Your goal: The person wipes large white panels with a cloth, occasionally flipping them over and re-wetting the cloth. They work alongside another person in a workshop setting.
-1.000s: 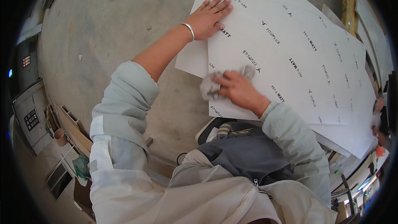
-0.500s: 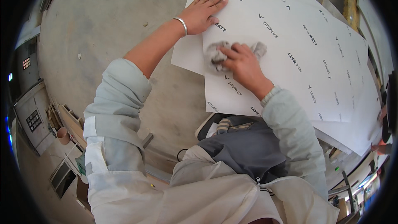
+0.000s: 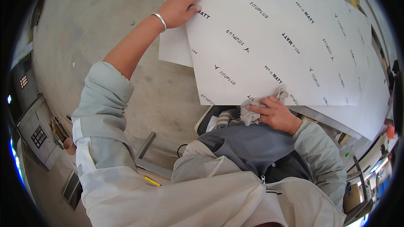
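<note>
A large white sheet (image 3: 269, 38) printed with dark marks lies in front of me on top of another white sheet (image 3: 174, 48). My left hand (image 3: 182, 3) rests flat near the upper sheet's left edge, fingers stretched out, a silver bangle at the wrist. At the sheet's near edge my right hand (image 3: 277, 113) is closed on a crumpled greyish rag (image 3: 251, 111). Part of the rag lies on the sheet and part hangs over the edge toward my lap. The palm side of the right hand is hidden.
A grey metal frame (image 3: 146, 146) and a yellow pencil-like stick (image 3: 152, 180) are near my left side. Concrete floor (image 3: 101, 29) spreads to the left. A brown pot (image 3: 69, 146) stands beside wood strips at far left. More flat panels lie under the sheets at right.
My right hand has drawn the rag from the sheet's left middle toward me, to its near edge. My left hand stays flat on the sheet. The whole view has shifted slightly.
</note>
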The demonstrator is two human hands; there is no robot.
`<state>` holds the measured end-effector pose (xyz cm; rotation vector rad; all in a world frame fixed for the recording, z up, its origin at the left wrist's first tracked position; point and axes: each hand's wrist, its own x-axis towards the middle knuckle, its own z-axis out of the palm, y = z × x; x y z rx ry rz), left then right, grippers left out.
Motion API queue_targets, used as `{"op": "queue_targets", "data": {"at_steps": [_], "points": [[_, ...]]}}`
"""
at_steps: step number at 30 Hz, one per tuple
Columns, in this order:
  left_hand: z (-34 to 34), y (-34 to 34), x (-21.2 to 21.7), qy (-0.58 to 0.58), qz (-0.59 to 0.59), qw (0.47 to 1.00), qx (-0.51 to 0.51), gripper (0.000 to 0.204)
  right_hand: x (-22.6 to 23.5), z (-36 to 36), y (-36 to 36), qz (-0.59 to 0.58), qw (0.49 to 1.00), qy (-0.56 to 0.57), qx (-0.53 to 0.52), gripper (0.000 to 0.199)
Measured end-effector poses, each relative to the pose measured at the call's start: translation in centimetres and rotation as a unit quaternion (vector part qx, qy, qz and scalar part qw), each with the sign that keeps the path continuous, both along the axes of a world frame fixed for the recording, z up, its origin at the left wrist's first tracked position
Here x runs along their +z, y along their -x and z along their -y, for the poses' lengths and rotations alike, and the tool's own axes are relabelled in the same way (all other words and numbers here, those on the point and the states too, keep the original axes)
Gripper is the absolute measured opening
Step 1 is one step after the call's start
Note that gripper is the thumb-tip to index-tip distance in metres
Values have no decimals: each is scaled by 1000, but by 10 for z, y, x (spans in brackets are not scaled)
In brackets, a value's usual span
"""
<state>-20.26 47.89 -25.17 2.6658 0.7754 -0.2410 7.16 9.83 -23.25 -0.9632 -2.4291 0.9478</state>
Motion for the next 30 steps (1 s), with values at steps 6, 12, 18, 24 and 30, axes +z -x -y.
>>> {"op": "queue_targets", "data": {"at_steps": [6, 12, 18, 24, 30], "points": [[-5, -3, 2, 7, 8, 1000, -7, 76, -23, -20, 97, -79, 991, -65, -83, 13], [-8, -2, -11, -16, 69, 997, -25, 67, -22, -42, 112, -47, 992, -113, -28, 13], [-2, 8, -3, -14, 64, 998, -18, 68, 2, 73, -137, 119, 989, -28, -88, 19], [-2, -13, 2, -47, 68, 996, -21, 68, -9, 110, -95, 111, 951, 0, -288, 17], [99, -142, -1, -210, 44, 977, -13, 61, 1, 46, -15, 2, 977, -24, -214, 16]]}}
